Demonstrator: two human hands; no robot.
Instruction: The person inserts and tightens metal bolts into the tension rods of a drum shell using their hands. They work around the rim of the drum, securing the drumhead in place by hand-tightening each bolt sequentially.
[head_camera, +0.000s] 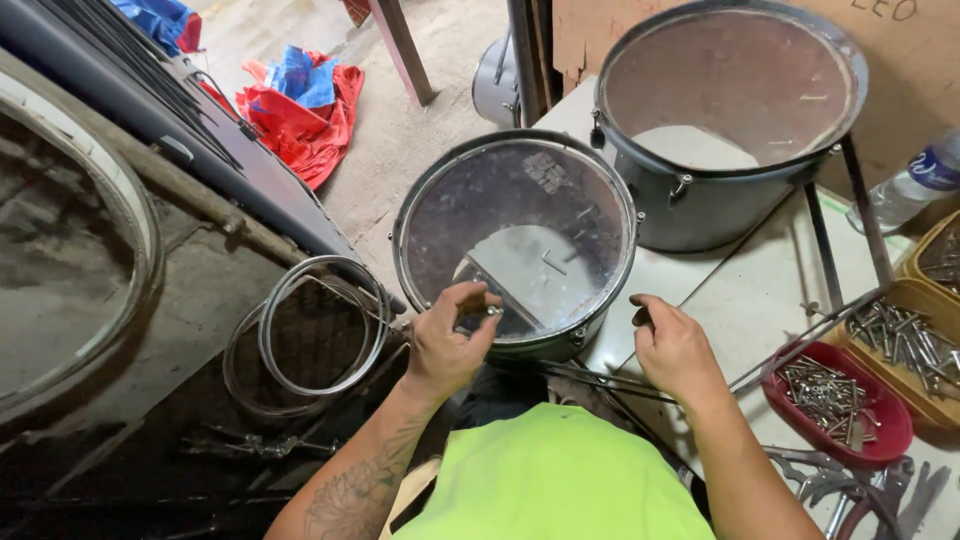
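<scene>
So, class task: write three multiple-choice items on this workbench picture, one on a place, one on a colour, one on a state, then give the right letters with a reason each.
1. Where is the red tray of bolts?
A) right of the right hand
B) inside the larger drum
C) on the floor

2. What colour is the person's shirt?
A) black
B) neon yellow-green
C) white

3. What is the left hand doing?
A) lying flat and empty
B) pinching a small metal part at the smaller drum's rim
C) gripping a bottle

Answers: A, it sits on the table right of that hand; B, bright yellow-green fabric; B, fingertips close on a small silvery piece.
</scene>
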